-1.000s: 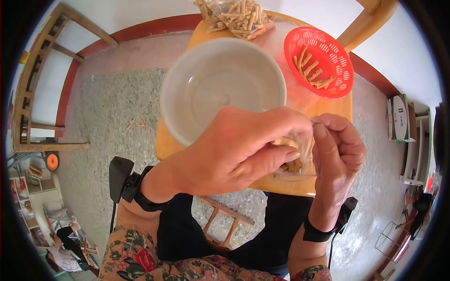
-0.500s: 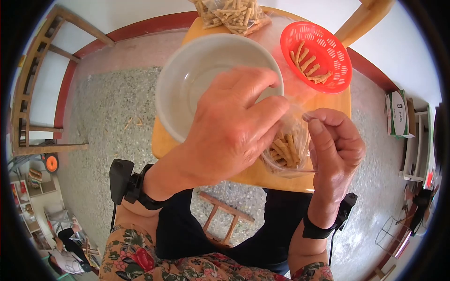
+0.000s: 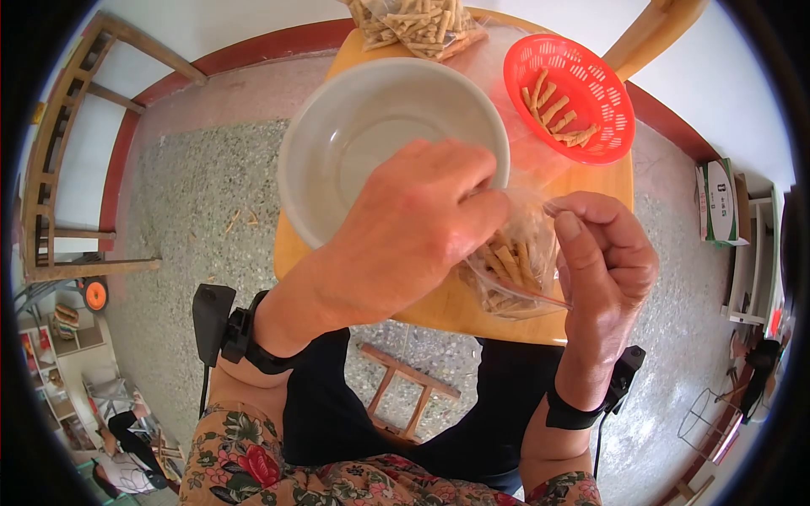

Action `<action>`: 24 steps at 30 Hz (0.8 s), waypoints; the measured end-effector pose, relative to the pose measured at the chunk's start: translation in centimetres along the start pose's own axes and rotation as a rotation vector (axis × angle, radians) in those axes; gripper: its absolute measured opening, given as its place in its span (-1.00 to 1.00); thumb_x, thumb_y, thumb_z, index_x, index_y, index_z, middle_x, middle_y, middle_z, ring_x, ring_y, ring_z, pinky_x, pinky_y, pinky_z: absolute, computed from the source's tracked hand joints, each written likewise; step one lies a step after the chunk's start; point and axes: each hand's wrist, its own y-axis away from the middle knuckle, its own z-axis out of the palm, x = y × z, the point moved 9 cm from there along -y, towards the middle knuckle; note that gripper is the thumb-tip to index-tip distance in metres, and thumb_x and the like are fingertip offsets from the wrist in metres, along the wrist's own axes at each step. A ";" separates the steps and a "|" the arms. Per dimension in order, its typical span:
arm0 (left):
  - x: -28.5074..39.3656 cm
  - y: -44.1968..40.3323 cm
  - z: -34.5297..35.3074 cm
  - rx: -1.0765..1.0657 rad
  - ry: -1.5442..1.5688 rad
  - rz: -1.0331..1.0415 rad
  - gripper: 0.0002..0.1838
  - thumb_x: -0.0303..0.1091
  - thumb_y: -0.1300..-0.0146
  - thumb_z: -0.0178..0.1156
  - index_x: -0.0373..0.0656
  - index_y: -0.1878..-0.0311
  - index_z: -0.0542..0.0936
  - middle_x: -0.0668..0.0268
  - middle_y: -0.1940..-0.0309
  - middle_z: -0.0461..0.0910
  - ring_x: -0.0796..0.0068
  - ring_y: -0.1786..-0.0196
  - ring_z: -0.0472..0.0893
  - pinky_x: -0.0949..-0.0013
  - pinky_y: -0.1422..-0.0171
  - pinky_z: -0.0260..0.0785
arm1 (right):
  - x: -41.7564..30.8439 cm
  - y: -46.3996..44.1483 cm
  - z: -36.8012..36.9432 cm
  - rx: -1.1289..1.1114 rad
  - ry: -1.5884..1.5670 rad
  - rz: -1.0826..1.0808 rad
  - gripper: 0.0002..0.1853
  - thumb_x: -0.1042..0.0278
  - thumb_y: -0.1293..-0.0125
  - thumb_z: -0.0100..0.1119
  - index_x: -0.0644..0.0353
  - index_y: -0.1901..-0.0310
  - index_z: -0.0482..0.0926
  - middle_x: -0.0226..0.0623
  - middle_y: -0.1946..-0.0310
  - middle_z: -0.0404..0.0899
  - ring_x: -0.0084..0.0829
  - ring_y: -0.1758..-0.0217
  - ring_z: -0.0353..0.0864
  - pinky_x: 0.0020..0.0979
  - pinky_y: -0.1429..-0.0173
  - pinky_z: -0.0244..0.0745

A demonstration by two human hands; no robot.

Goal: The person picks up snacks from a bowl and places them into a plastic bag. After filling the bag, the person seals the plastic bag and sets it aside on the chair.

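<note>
A clear plastic bag (image 3: 540, 244) with several tan snack sticks (image 3: 513, 263) in its bottom is between my hands, over the near right part of the wooden seat. My left hand (image 3: 413, 228) is closed at the bag's upper left edge, its fingers curled together; its fingertips are partly hidden. With thumb and forefinger, my right hand (image 3: 603, 249) pinches the right side of the bag's mouth. Just beyond my left hand stands a wide whitish basin (image 3: 308, 126). A red perforated basket (image 3: 620, 110) holds several more sticks (image 3: 557, 111).
At the far edge lie filled clear bags of sticks (image 3: 418, 29). The wooden seat (image 3: 603, 187) carries the basin and basket. A wooden rack (image 3: 51, 152) leans at left, and a box (image 3: 719, 202) stands at right. Another person (image 3: 126, 460) shows at lower left.
My left hand's fingers have drawn together at the bag's edge, and the hand has shifted slightly left. My right hand keeps its pinch almost unmoved.
</note>
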 end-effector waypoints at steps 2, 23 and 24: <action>-0.2 0.0 -0.9 0.044 0.080 0.005 -0.75 -0.58 0.28 0.23 -0.20 0.41 0.52 0.22 0.35 0.44 0.26 0.30 0.48 0.36 0.29 0.31 | -0.2 0.0 -0.1 0.029 -0.037 -0.019 -0.88 0.60 -0.16 0.06 0.38 0.24 0.48 -0.37 0.46 0.56 -0.75 0.39 0.45 -0.74 0.30 0.32; -2.6 0.7 0.0 0.039 0.369 -0.266 -0.70 -0.46 0.04 0.27 -0.28 0.20 0.49 0.35 0.44 0.49 0.56 0.42 0.45 0.51 0.32 0.31 | -0.1 0.0 -0.3 0.041 0.038 0.009 -0.89 0.58 -0.15 0.09 0.36 0.26 0.49 -0.42 0.48 0.54 -0.77 0.41 0.42 -0.75 0.30 0.28; -2.8 0.8 0.8 -0.022 0.415 -0.309 -0.70 -0.46 0.05 0.27 -0.28 0.20 0.49 0.36 0.45 0.49 0.58 0.42 0.45 0.52 0.33 0.31 | -0.1 0.0 -0.3 0.041 0.037 0.007 -0.89 0.58 -0.15 0.09 0.36 0.26 0.49 -0.42 0.48 0.54 -0.77 0.41 0.42 -0.75 0.30 0.28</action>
